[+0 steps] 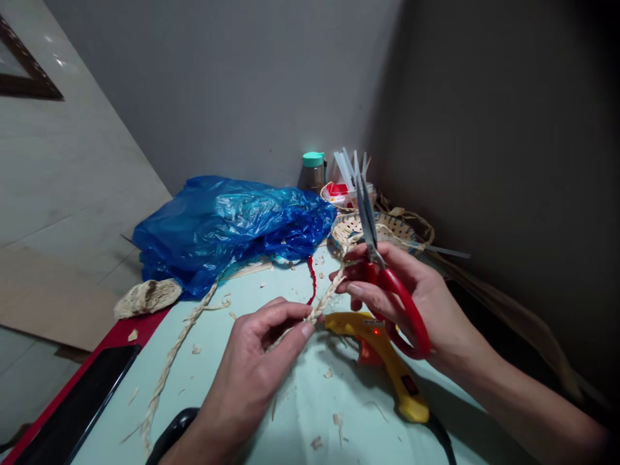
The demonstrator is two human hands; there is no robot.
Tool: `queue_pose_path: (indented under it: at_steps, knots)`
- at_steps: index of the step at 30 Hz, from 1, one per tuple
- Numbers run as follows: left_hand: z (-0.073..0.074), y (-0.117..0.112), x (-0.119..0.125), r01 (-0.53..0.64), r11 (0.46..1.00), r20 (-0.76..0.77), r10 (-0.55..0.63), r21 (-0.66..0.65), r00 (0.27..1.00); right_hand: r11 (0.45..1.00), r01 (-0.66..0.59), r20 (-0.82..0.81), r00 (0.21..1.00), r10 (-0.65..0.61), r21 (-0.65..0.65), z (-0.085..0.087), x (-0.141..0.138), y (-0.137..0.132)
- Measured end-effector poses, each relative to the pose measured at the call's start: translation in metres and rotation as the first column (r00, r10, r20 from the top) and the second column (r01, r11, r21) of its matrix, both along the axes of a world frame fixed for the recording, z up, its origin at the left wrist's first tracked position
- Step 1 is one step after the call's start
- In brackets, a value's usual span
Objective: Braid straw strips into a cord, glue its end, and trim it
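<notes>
A pale braided cord (pixel 329 294) runs between my two hands above the table. My left hand (pixel 271 349) pinches its lower part between thumb and forefinger. My right hand (pixel 402 284) carries red-handled scissors (pixel 369 223), blades pointing up and slightly apart, while its fingertips touch the upper part of the cord. Just below the right hand lies a yellow glue gun (pixel 387 368) with a small red light lit. Another length of braid (pixel 174 355) stretches along the table's left side up to a blue plastic bag (pixel 227 216).
Behind my right hand sits a woven basket (pixel 345 226). Translucent sticks (pixel 345 169) stand in a container beside a jar with a turquoise lid (pixel 313 161). A fibre bundle (pixel 148 298) rests at the left edge near a dark flat object (pixel 97 403). Scraps dot the tabletop (pixel 285 420).
</notes>
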State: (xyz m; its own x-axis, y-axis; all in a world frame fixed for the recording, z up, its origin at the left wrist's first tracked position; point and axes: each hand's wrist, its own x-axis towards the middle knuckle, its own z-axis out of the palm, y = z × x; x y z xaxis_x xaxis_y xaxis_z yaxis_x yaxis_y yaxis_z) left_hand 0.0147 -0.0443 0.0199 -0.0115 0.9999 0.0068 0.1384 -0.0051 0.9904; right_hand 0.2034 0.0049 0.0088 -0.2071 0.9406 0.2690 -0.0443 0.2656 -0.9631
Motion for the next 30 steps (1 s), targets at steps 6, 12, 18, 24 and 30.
queue_pose_path:
  at_steps: [6,12,18,24,30]
  knots:
    - [0.0,0.003,-0.005,-0.112,0.986,0.006,0.112,0.121,0.994,0.956,-0.034,0.416,0.904,-0.094,0.291,0.0,0.0,-0.006]
    - [0.004,0.003,-0.009,-0.152,0.981,0.062,0.145,0.117,0.987,0.862,-0.145,0.635,0.737,-0.233,0.485,0.001,0.0,-0.013]
    - [-0.001,0.003,-0.009,-0.242,0.95,0.019,0.243,0.196,0.97,0.741,-0.216,0.684,0.601,-0.413,0.636,-0.003,0.004,-0.012]
    - [-0.003,0.004,-0.01,-0.17,0.972,0.076,0.16,0.162,0.984,0.558,-0.265,0.598,0.555,-0.579,0.786,-0.008,0.006,-0.009]
    - [-0.001,0.005,-0.01,-0.107,0.983,0.122,0.088,0.151,0.989,0.484,-0.284,0.555,0.543,-0.631,0.828,-0.011,0.009,-0.008]
